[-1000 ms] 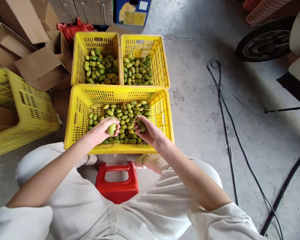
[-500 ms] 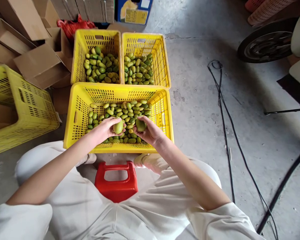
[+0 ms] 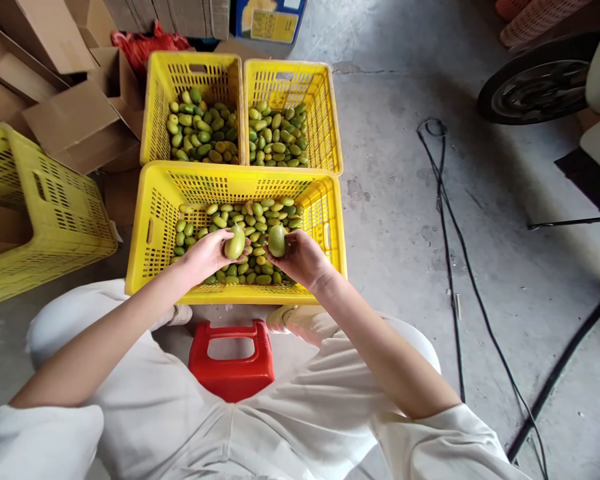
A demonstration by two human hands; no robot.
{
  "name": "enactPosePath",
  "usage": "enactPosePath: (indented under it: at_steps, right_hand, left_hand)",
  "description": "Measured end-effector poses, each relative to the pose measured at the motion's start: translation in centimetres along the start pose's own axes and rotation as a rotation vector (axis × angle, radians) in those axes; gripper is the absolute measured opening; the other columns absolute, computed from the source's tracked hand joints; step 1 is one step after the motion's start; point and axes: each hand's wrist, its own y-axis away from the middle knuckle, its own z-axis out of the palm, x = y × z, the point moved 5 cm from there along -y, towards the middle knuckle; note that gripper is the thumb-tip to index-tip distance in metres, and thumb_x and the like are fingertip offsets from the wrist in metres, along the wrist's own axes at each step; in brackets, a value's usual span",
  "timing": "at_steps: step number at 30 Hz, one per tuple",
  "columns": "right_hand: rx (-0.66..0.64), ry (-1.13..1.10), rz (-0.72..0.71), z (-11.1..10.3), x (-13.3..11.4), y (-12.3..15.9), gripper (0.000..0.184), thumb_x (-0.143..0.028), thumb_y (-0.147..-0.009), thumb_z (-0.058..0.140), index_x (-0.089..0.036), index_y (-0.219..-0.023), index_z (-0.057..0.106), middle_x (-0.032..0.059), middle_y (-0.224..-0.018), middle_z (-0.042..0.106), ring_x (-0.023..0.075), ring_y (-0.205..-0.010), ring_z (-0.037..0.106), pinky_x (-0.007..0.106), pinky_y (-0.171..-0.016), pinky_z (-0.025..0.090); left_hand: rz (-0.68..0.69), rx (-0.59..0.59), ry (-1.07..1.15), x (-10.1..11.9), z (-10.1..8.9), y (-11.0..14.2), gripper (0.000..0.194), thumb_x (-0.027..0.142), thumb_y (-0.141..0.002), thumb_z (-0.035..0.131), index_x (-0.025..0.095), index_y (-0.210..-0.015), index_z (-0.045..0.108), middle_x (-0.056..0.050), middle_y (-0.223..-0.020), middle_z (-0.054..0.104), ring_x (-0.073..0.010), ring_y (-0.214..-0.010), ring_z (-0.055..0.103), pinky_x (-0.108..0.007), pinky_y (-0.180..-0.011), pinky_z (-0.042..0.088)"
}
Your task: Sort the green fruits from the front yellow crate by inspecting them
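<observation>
Over the near yellow crate (image 3: pixel 240 175), my left hand (image 3: pixel 207 255) is closed round a pale green oval fruit (image 3: pixel 235 243). A second green oval fruit (image 3: pixel 277 241) sits in the closed fingers of my right hand (image 3: pixel 304 259). The two hands are a short way apart, level with each other. Many smaller-looking green and yellowish fruits (image 3: pixel 263 279) lie below them on the crate's floor; my hands cover part of that layer. The kind of fruit is not certain; they look like small green mangoes.
Two more yellow crates, one at the back left (image 3: pixel 195 58) and one at the back right (image 3: pixel 325 120), hold similar fruits. A red plastic stool (image 3: pixel 233 380) is between my legs. Cardboard boxes (image 3: pixel 75 120) and another yellow crate (image 3: pixel 70 200) stand left. Black cables (image 3: pixel 447 267) cross the floor at right.
The fruit in my right hand has turned and now shows a paler side. Its fingers have shifted around it. The left hand's fruit has tilted slightly; both hands stay above the crate.
</observation>
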Motion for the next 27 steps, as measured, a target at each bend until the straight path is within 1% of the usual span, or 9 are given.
enactPosePath:
  at_steps: [5, 10, 13, 15, 17, 20, 22, 25, 27]
  right_hand:
    - [-0.024, 0.14, -0.114, -0.5, 0.0, -0.6, 0.011, -0.017, -0.086, 0.072, -0.024, -0.089, 0.064, 0.0001, -0.08, 0.07, 0.0143, -0.069, 0.064, 0.022, -0.057, 0.054]
    - [-0.041, 0.182, -0.133, -0.3, -0.1, -0.5, 0.012, -0.018, -0.083, 0.076, -0.022, -0.085, 0.065, -0.0044, -0.073, 0.065, 0.0084, -0.057, 0.048, 0.017, -0.048, 0.04]
    - [-0.034, 0.151, -0.107, 0.0, -0.1, -0.2, 0.02, -0.026, -0.082, 0.081, -0.023, -0.084, 0.061, -0.0066, -0.068, 0.06, 0.0075, -0.052, 0.04, 0.017, -0.044, 0.034]
    - [-0.012, 0.115, -0.078, 0.1, -0.1, 0.1, 0.023, -0.034, -0.085, 0.08, -0.023, -0.083, 0.06, -0.0065, -0.067, 0.058, 0.0079, -0.051, 0.038, 0.018, -0.043, 0.035]
    - [0.021, 0.05, -0.064, 0.2, -0.2, 0.4, 0.021, -0.034, -0.09, 0.075, -0.024, -0.082, 0.059, -0.0056, -0.067, 0.058, 0.0092, -0.053, 0.043, 0.019, -0.046, 0.042]
    - [0.036, -0.024, -0.038, 0.3, -0.2, 0.6, 0.015, -0.021, -0.092, 0.066, -0.023, -0.08, 0.057, -0.0026, -0.069, 0.063, 0.0118, -0.062, 0.056, 0.02, -0.055, 0.055]
    - [-0.011, 0.014, -0.017, 0.4, -0.2, 0.5, 0.015, -0.012, -0.088, 0.066, -0.022, -0.081, 0.058, -0.0011, -0.074, 0.068, 0.0104, -0.062, 0.058, 0.017, -0.053, 0.053]
    - [-0.114, 0.114, -0.023, 0.4, 0.0, 0.3, 0.017, -0.01, -0.081, 0.074, -0.021, -0.082, 0.061, -0.0028, -0.074, 0.069, 0.0071, -0.055, 0.053, 0.014, -0.045, 0.045]
    - [-0.142, 0.133, -0.024, 0.1, 0.2, 0.1, 0.016, -0.019, -0.083, 0.078, -0.021, -0.085, 0.063, -0.0029, -0.07, 0.067, 0.0084, -0.055, 0.056, 0.016, -0.048, 0.049]
  left_hand:
    - [0.069, -0.021, -0.062, -0.5, -0.3, -0.3, 0.009, 0.012, -0.085, 0.077, 0.018, -0.088, 0.07, -0.007, -0.093, 0.077, -0.0173, -0.084, 0.074, -0.03, -0.079, 0.063]
    - [0.125, 0.005, -0.028, -0.4, -0.8, -0.6, 0.009, 0.01, -0.083, 0.078, 0.017, -0.086, 0.073, -0.004, -0.091, 0.078, -0.0143, -0.084, 0.072, -0.026, -0.079, 0.061]
    - [0.138, 0.052, -0.034, -0.4, -1.2, -0.9, 0.01, 0.01, -0.08, 0.082, 0.015, -0.087, 0.077, -0.004, -0.091, 0.078, -0.0107, -0.077, 0.069, -0.021, -0.073, 0.057]
    - [0.134, 0.057, -0.039, -0.5, -1.4, -1.1, 0.012, 0.011, -0.076, 0.086, 0.013, -0.084, 0.077, -0.004, -0.085, 0.075, -0.008, -0.07, 0.064, -0.018, -0.066, 0.053]
    - [0.137, 0.036, -0.035, -0.4, -1.3, -1.1, 0.016, 0.011, -0.072, 0.089, 0.012, -0.081, 0.076, -0.002, -0.08, 0.072, -0.0061, -0.064, 0.059, -0.016, -0.06, 0.048]
    - [0.125, 0.046, 0.004, -0.2, -1.0, -0.8, 0.016, 0.019, -0.077, 0.087, 0.012, -0.08, 0.072, -0.002, -0.077, 0.069, -0.0055, -0.057, 0.052, -0.018, -0.052, 0.042]
    - [0.088, 0.109, 0.046, -0.1, -0.9, -0.5, 0.016, 0.025, -0.085, 0.078, 0.013, -0.081, 0.069, -0.002, -0.075, 0.067, -0.0073, -0.054, 0.05, -0.02, -0.049, 0.04]
    - [0.047, 0.202, 0.124, 0.3, -0.8, -0.2, 0.011, 0.022, -0.088, 0.068, 0.016, -0.081, 0.063, -0.002, -0.073, 0.065, -0.0122, -0.061, 0.059, -0.024, -0.058, 0.051]
    - [0.033, 0.21, 0.162, 0.4, -0.7, 0.0, 0.003, 0.015, -0.085, 0.063, 0.017, -0.083, 0.061, -0.003, -0.075, 0.067, -0.0153, -0.068, 0.065, -0.029, -0.07, 0.058]
